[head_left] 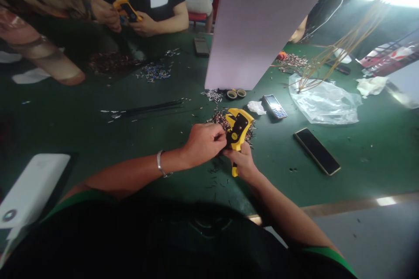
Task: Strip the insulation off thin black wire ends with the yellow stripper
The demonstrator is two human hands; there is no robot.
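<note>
My right hand is wrapped round the handle of a yellow-and-black wire stripper, which stands with its head up. Close beside the tool's jaws, my left hand is closed in a pinch. Whatever lies between those fingertips is too small or hidden to name. Under and behind the tool spreads a heap of short dark and copper-coloured wire pieces. A few dark scraps are scattered on the green table below my hands.
A pale panel rises behind the heap, with tape rolls and silvery pieces at its foot. Right: keypad phone, smartphone, plastic bag. Left: black wires, white power bank. Across the table, a co-worker holds another yellow tool.
</note>
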